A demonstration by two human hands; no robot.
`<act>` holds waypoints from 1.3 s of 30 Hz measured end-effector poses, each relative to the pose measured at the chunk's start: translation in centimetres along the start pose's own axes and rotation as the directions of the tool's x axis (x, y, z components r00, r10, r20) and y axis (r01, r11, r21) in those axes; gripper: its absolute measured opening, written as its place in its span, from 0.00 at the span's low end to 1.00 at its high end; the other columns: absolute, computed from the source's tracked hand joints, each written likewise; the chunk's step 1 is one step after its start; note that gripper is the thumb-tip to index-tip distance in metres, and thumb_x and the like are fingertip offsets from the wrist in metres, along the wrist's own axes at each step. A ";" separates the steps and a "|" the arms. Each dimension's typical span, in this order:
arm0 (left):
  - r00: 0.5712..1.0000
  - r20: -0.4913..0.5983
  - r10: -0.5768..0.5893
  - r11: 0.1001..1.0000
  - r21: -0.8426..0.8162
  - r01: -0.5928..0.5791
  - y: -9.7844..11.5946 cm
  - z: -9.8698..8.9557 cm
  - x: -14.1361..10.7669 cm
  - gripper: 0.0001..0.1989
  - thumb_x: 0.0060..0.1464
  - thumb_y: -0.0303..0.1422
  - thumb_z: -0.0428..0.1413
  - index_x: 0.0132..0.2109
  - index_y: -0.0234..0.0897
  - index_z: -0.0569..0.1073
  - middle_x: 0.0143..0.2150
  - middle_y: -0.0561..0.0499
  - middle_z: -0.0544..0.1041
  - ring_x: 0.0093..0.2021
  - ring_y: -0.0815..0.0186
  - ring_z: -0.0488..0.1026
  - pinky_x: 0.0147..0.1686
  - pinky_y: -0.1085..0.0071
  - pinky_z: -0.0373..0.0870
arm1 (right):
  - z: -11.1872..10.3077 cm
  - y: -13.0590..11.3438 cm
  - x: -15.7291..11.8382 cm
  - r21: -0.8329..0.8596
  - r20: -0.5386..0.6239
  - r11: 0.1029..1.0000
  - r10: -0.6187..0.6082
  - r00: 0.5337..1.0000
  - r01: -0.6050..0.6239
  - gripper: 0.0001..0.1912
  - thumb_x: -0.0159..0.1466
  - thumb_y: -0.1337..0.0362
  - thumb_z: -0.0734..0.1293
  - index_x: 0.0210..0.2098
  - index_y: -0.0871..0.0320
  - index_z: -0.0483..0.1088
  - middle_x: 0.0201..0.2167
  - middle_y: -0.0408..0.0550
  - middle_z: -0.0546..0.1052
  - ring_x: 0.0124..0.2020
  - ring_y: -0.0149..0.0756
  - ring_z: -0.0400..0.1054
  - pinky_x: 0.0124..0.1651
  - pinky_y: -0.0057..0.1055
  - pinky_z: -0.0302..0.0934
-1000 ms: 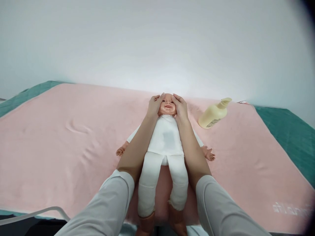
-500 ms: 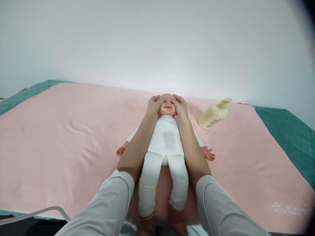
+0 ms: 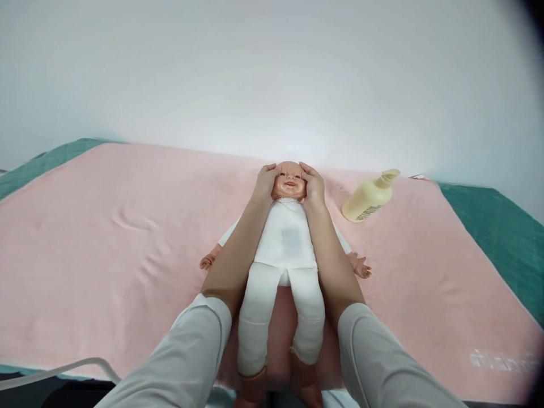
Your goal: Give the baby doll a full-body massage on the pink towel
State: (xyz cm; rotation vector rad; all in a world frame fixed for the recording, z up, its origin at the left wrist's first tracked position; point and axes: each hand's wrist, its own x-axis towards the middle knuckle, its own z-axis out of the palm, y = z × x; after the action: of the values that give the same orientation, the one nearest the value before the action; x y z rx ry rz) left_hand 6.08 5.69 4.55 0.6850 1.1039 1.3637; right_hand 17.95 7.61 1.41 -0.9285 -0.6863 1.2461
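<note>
A baby doll (image 3: 284,238) in a white cloth suit lies on its back, its feet toward me. My left hand (image 3: 266,182) cups the left side of the doll's head, with the thumb at its temple. On the other side, my right hand (image 3: 313,185) holds the head the same way. Some fingers of both hands are hidden behind the head. Between my hands the doll's eyes, nose and mouth show. My forearms run along both sides of its body, over its arms.
A pink blanket (image 3: 93,243) lies under the doll, over a green mat (image 3: 497,226). A yellow pump bottle (image 3: 366,199) stands to the right of the doll's head. A pale wall (image 3: 272,73) rises behind. A white tube (image 3: 85,362) curves at the lower left.
My thumbs have slid outward from the middle of the doll's brow to its temples, uncovering its eyes. Both hands stay at the sides of the head.
</note>
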 end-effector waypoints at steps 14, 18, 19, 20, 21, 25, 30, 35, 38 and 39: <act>1.000 -0.007 0.001 1.000 0.019 -0.001 -0.3 -0.2 0.7 0.12 0.59 0.29 0.54 0.50 0.36 0.70 0.49 0.44 0.76 0.48 0.61 0.76 0.50 0.64 0.73 | 0.3 -0.5 -0.7 -0.026 -0.034 1.000 -0.006 0.999 0.005 0.17 0.55 0.69 0.63 0.44 0.59 0.74 0.43 0.47 0.80 0.46 0.36 0.75 0.59 0.42 0.65; 0.997 0.053 0.057 0.998 0.020 -0.058 -0.5 -0.3 0.5 0.13 0.58 0.38 0.58 0.47 0.35 0.69 0.47 0.42 0.76 0.47 0.60 0.76 0.47 0.65 0.74 | 0.3 -0.1 -0.9 -0.057 0.011 0.993 -0.100 0.995 0.100 0.15 0.56 0.61 0.68 0.42 0.57 0.74 0.44 0.47 0.79 0.49 0.37 0.73 0.58 0.41 0.66; 0.996 0.054 0.069 0.997 0.024 -0.071 -0.6 -0.4 0.4 0.14 0.57 0.38 0.59 0.47 0.35 0.69 0.47 0.41 0.76 0.47 0.60 0.76 0.48 0.65 0.74 | 0.3 -0.1 -1.0 -0.061 0.022 0.992 -0.110 0.994 0.111 0.15 0.55 0.60 0.69 0.42 0.57 0.73 0.43 0.47 0.79 0.49 0.37 0.73 0.58 0.41 0.66; 0.996 0.047 0.082 0.996 0.030 -0.083 -0.6 -0.4 0.3 0.15 0.56 0.37 0.61 0.47 0.35 0.69 0.48 0.41 0.75 0.48 0.60 0.76 0.49 0.65 0.73 | 0.3 0.0 -1.0 -0.063 0.026 0.991 -0.113 0.993 0.114 0.16 0.54 0.59 0.71 0.42 0.57 0.73 0.43 0.47 0.78 0.49 0.38 0.73 0.57 0.41 0.66; 0.995 0.034 0.093 0.995 0.039 -0.094 -0.6 -0.4 0.3 0.16 0.54 0.35 0.62 0.47 0.35 0.68 0.50 0.41 0.75 0.49 0.60 0.76 0.50 0.65 0.73 | 0.4 0.0 -1.1 -0.064 0.026 0.992 -0.112 0.993 0.113 0.17 0.54 0.59 0.72 0.42 0.57 0.73 0.42 0.46 0.78 0.48 0.37 0.73 0.57 0.41 0.67; 0.994 0.017 0.109 0.990 0.085 -0.110 -0.8 -0.7 0.4 0.19 0.51 0.33 0.64 0.48 0.35 0.68 0.54 0.39 0.73 0.52 0.59 0.75 0.51 0.66 0.72 | 0.5 0.0 -1.3 -0.067 0.014 0.990 -0.120 0.993 0.121 0.17 0.53 0.62 0.73 0.41 0.57 0.72 0.40 0.45 0.77 0.45 0.35 0.73 0.55 0.38 0.68; 0.995 0.005 0.103 0.989 0.107 -0.103 -0.8 -0.8 0.5 0.20 0.50 0.32 0.64 0.50 0.35 0.69 0.54 0.40 0.73 0.53 0.59 0.75 0.51 0.66 0.72 | 0.5 0.1 -1.1 -0.091 0.007 0.988 -0.122 0.993 0.122 0.16 0.53 0.64 0.72 0.41 0.57 0.72 0.42 0.45 0.77 0.46 0.35 0.72 0.55 0.38 0.67; 0.995 0.010 0.100 0.992 0.078 -0.100 -0.9 -0.6 0.4 0.18 0.52 0.31 0.62 0.49 0.35 0.68 0.52 0.41 0.74 0.52 0.61 0.75 0.52 0.67 0.72 | 0.3 0.2 -0.8 -0.124 0.012 0.985 -0.123 0.992 0.124 0.16 0.54 0.62 0.72 0.43 0.57 0.73 0.42 0.46 0.77 0.48 0.36 0.72 0.56 0.38 0.66; 0.997 0.005 0.083 0.995 0.064 -0.083 -0.8 -0.5 0.3 0.17 0.52 0.30 0.61 0.48 0.35 0.68 0.49 0.42 0.75 0.50 0.62 0.76 0.52 0.66 0.72 | 0.3 0.3 -0.7 -0.109 0.001 0.986 -0.130 0.991 0.130 0.15 0.54 0.63 0.71 0.41 0.57 0.73 0.41 0.44 0.77 0.47 0.34 0.71 0.57 0.38 0.66; 0.997 0.003 0.078 0.995 0.058 -0.078 -0.7 -0.4 0.3 0.16 0.52 0.29 0.61 0.48 0.35 0.68 0.48 0.43 0.75 0.49 0.62 0.76 0.52 0.66 0.72 | 0.3 0.4 -0.7 -0.100 -0.004 0.986 -0.131 0.991 0.130 0.15 0.54 0.63 0.71 0.41 0.57 0.73 0.41 0.44 0.77 0.47 0.34 0.72 0.57 0.38 0.65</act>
State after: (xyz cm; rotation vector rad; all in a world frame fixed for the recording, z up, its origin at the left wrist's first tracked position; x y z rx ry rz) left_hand 5.94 5.81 3.67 0.7784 1.1299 1.4015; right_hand 17.34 7.07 1.29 -0.9559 -0.7948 1.0983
